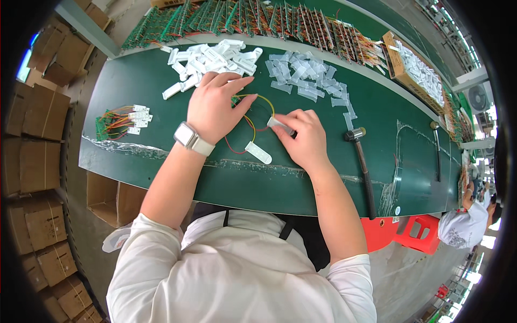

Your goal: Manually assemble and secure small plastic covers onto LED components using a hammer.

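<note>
My left hand (212,107), a watch on its wrist, spreads thumb and forefinger apart beside a pile of white plastic housings (218,56). A small green circuit board (235,100) shows between that thumb and forefinger; whether the hand touches it is hard to make out. My right hand (302,137) pinches a small white wired strip (279,125) between thumb and fingers. Yellow and red wires (265,99) run from the board area to this strip and to a second white strip (258,153) with a rounded end, which lies on the green table (226,185).
Translucent plastic pieces (304,75) lie scattered beyond my right hand. A hammer (362,161) rests to the right, another hammer (436,145) farther off. Wired boards (124,121) are bundled at left. Circuit boards (269,21) line the back rack, beside a carton (409,67). A person (468,218) sits far right.
</note>
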`<state>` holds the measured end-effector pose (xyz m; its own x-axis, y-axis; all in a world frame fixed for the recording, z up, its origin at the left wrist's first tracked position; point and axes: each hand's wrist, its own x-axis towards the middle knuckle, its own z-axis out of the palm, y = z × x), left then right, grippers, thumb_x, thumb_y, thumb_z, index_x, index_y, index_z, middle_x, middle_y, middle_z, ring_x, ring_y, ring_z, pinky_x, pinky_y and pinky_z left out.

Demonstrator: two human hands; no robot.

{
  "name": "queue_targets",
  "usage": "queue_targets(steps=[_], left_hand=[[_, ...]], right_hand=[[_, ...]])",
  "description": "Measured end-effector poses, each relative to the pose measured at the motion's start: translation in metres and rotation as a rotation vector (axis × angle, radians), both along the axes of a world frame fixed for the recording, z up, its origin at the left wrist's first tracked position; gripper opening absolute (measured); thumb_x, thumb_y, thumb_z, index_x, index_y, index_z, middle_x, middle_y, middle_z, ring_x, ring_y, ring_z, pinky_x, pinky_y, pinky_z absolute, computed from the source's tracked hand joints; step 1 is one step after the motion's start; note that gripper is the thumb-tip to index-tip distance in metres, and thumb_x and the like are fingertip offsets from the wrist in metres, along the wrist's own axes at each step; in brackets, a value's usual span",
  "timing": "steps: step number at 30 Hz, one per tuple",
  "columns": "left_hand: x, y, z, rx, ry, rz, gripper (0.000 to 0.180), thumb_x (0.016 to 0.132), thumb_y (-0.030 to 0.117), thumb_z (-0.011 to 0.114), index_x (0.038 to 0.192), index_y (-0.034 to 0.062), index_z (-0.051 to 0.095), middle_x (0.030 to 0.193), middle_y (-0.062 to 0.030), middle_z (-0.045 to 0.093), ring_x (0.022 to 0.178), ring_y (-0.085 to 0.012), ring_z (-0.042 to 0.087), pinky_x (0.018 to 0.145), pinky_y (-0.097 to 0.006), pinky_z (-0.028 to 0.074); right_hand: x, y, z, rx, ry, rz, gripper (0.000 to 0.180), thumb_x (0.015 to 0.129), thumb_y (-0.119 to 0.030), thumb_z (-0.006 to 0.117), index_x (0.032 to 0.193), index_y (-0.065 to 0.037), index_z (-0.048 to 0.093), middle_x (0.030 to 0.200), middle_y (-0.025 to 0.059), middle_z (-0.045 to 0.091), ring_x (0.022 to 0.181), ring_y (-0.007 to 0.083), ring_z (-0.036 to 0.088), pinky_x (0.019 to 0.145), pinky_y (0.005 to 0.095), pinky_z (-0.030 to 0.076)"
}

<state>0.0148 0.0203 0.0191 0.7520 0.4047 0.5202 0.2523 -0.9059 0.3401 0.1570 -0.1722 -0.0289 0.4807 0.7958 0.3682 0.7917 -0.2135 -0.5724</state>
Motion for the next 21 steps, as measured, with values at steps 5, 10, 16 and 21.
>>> queue_targets(steps=[5, 10, 16, 21], left_hand=[[-0.036, -0.001, 0.035, -0.043, 0.311, 0.284, 0.037, 0.092, 0.035, 0.083, 0.122, 0.0132, 0.083, 0.103, -0.0081, 0.079, 0.102, -0.0304, 0.071, 0.089, -0.044, 0.057], [-0.060, -0.003, 0.000, -0.213, 0.376, 0.390, 0.047, 0.092, 0.048, 0.082, 0.121, 0.0096, 0.083, 0.094, -0.0102, 0.075, 0.087, -0.0301, 0.071, 0.080, -0.042, 0.058], [-0.060, 0.000, -0.018, -0.391, 0.190, 0.288, 0.037, 0.092, 0.045, 0.082, 0.110, 0.0131, 0.086, 0.084, -0.0103, 0.068, 0.083, -0.0295, 0.068, 0.076, -0.042, 0.055], [-0.046, 0.005, -0.034, -0.417, 0.121, 0.194, 0.026, 0.087, 0.028, 0.087, 0.103, 0.0072, 0.086, 0.100, -0.0138, 0.073, 0.088, -0.0286, 0.072, 0.082, -0.040, 0.059]], right_hand=[[-0.002, 0.003, -0.002, 0.037, 0.008, 0.003, 0.016, 0.085, -0.029, 0.089, 0.094, -0.016, 0.087, 0.090, -0.0027, 0.066, 0.092, 0.0208, 0.063, 0.076, 0.0369, 0.055], [-0.009, 0.006, -0.002, 0.125, 0.053, 0.003, 0.013, 0.079, -0.022, 0.090, 0.081, -0.012, 0.081, 0.089, -0.0018, 0.066, 0.091, 0.0218, 0.064, 0.075, 0.0376, 0.056], [-0.011, 0.007, -0.005, 0.173, -0.005, 0.077, 0.017, 0.076, -0.019, 0.090, 0.076, -0.009, 0.077, 0.089, 0.0009, 0.066, 0.090, 0.0254, 0.063, 0.077, 0.0409, 0.055], [-0.009, -0.001, -0.001, 0.138, -0.028, 0.141, 0.017, 0.080, -0.022, 0.090, 0.087, -0.008, 0.082, 0.089, 0.0032, 0.066, 0.088, 0.0263, 0.063, 0.076, 0.0408, 0.053]])
